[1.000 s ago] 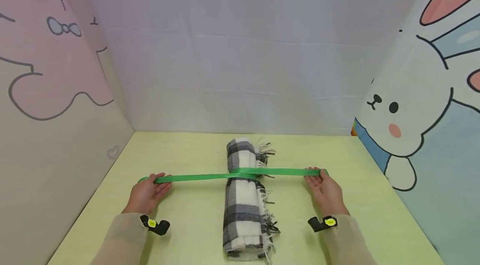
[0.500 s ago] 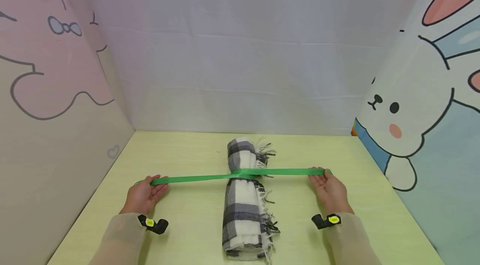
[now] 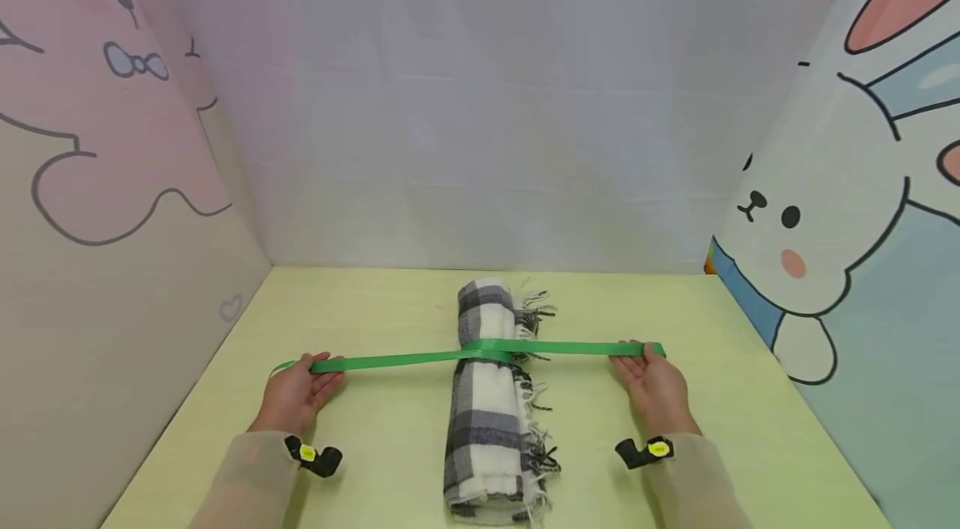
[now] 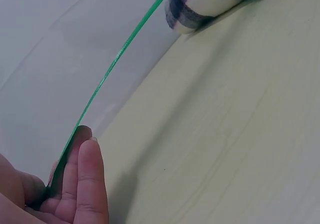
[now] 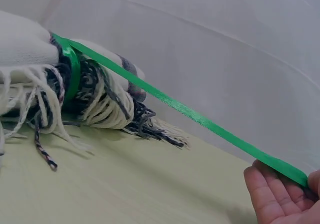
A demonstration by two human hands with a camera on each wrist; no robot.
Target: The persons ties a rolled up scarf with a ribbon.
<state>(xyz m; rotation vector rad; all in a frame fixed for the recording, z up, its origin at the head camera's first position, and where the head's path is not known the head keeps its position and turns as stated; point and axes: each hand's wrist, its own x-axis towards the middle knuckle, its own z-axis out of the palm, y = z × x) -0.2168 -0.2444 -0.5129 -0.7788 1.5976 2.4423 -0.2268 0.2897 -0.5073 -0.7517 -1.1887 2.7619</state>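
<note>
A rolled plaid scarf point(image 3: 486, 433) in white, grey and black lies lengthwise on the table, its fringe along the right side. Around its upper part runs a green ribbon point(image 3: 487, 348), crossed on top and cinching the roll. My left hand point(image 3: 292, 396) pinches one ribbon end between thumb and fingers, out to the left; a short tail shows beyond the thumb. On the other side my right hand point(image 3: 654, 387) pinches the opposite end, palm turned up. Both ribbon lengths stretch straight and taut above the table, as the right wrist view shows with the ribbon point(image 5: 190, 115) rising to the roll.
The pale yellow table point(image 3: 390, 304) is bounded by a white cloth backdrop point(image 3: 487, 137) behind. Cartoon-printed panels stand at either side, a pink one point(image 3: 142, 129) on the left and a rabbit one point(image 3: 817, 221) on the right. Black wrist cameras sit on both sleeves.
Both hands drew slightly outward, then came back a little toward the roll, keeping their pinch on the ribbon. The scarf roll has stayed in place.
</note>
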